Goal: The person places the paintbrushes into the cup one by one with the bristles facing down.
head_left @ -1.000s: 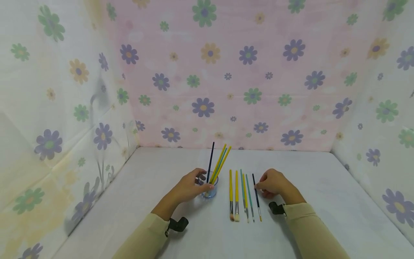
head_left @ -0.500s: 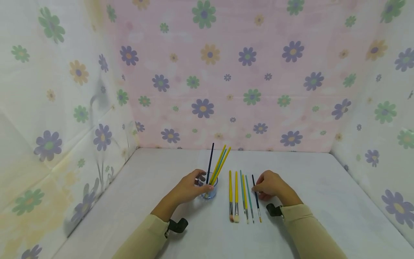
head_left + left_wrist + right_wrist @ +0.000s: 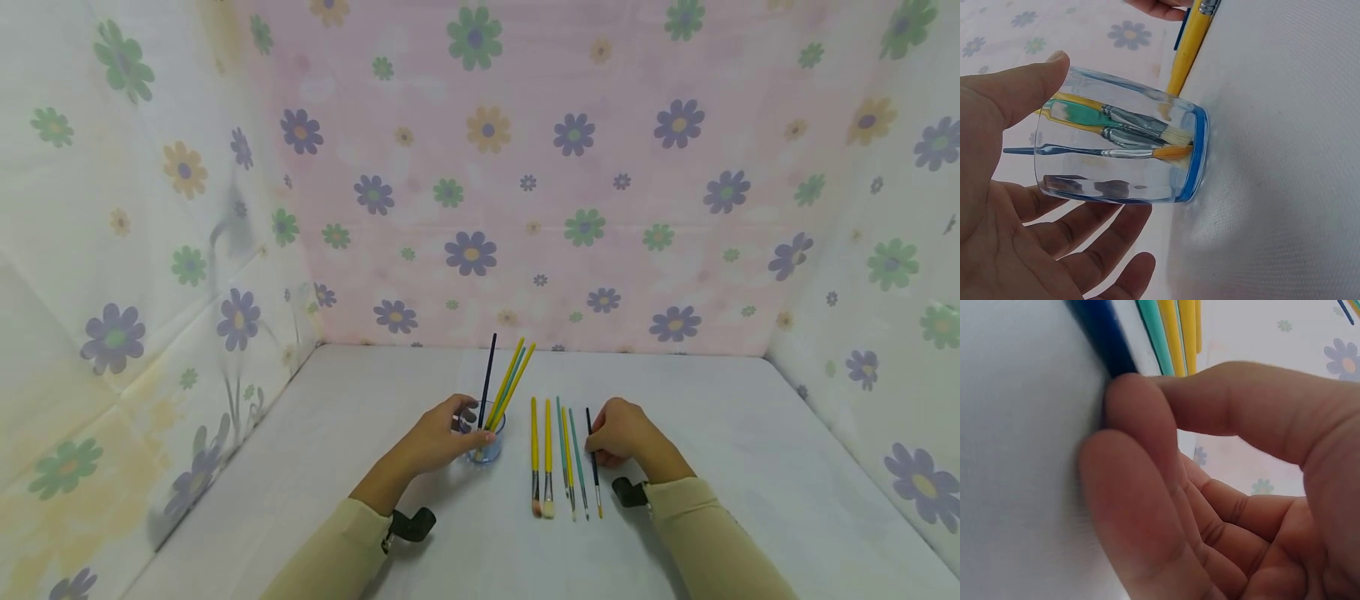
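Right now the right hand [image 3: 621, 433] rests on the white table [image 3: 750, 467], fingertips [image 3: 1141, 419] curled onto the dark blue brush [image 3: 592, 454], thumb closing over it in a pinch. That brush lies flat, the rightmost of a row [image 3: 555, 454] of yellow and teal brushes just beside it. Across from it, the left hand [image 3: 435, 437] wraps loosely around a clear blue-based cup [image 3: 1129, 147], thumb on one side, fingers on the other. Four brushes [image 3: 504, 379] stand handle-up inside. Flowered cloth [image 3: 487, 167] hangs behind.

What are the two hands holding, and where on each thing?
Left hand grips the glass cup round its side. Right hand fingertips pinch the dark blue brush mid-handle.
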`<state>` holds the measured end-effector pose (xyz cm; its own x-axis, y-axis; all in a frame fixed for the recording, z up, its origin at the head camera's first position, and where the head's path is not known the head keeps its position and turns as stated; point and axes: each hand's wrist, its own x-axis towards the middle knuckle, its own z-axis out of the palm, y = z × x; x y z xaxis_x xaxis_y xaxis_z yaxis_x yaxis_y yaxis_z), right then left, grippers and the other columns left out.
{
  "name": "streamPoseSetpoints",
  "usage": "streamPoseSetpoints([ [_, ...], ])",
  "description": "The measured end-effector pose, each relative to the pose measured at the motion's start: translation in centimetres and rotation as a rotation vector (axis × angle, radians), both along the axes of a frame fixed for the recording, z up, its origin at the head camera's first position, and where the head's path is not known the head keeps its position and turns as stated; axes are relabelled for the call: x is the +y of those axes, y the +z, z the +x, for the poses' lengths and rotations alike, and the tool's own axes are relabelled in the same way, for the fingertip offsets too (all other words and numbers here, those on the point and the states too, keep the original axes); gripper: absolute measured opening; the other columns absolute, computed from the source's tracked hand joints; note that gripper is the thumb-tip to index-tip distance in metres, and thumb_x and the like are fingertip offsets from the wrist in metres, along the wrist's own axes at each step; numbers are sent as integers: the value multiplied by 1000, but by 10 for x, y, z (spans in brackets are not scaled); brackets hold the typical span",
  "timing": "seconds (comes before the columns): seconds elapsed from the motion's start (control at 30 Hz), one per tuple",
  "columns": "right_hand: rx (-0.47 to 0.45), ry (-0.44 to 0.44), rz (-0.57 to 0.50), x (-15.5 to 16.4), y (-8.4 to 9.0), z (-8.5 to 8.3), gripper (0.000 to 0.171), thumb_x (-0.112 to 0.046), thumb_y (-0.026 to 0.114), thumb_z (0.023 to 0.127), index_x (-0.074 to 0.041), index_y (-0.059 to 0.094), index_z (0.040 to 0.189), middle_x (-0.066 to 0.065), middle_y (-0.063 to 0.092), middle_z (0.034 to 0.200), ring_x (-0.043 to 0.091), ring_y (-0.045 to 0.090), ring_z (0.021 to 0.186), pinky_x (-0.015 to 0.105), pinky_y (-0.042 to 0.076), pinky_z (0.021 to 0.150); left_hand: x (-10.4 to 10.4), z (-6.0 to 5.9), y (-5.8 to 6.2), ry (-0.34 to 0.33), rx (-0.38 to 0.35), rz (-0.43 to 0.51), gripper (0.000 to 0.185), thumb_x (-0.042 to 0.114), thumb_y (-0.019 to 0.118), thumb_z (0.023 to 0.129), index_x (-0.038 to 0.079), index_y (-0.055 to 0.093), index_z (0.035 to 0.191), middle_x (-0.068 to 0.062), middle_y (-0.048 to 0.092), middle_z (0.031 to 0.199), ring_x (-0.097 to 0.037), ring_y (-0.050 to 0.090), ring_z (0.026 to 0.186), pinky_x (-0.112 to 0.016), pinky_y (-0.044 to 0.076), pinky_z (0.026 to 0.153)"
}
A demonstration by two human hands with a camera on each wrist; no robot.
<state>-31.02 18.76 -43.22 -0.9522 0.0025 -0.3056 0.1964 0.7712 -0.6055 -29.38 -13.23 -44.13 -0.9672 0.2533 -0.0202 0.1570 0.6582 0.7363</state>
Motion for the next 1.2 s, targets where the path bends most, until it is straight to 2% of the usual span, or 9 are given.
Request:
streamPoseSetpoints([
  [0.4,23,13,87,2,-4,2,21,-19,77,87,-3,65,86,10,69,69,18,68,58,27,56,53,1,1,0,-5,-3,1,73,55,79,87,19,53,146,-5,65,130,-25,62,121,-52,56,97],
  [0.67,5,12,81,5,-4,0,20,-21,77,86,-3,69,87,10,69,70,18,67,59,27,55,54,1,0,-1,-8,0,1,74,55,79,87,20,52,146,-4,65,129,-25,62,121,-52,56,98],
  [1.2,24,15,10,7,-5,-2,31,-22,76,86,2,66,103,11,67,76,20,65,62,29,56,55,2,1,2,5,-13,-1,74,54,79,87,19,52,146,-5,65,130,-26,62,122,-54,56,99],
])
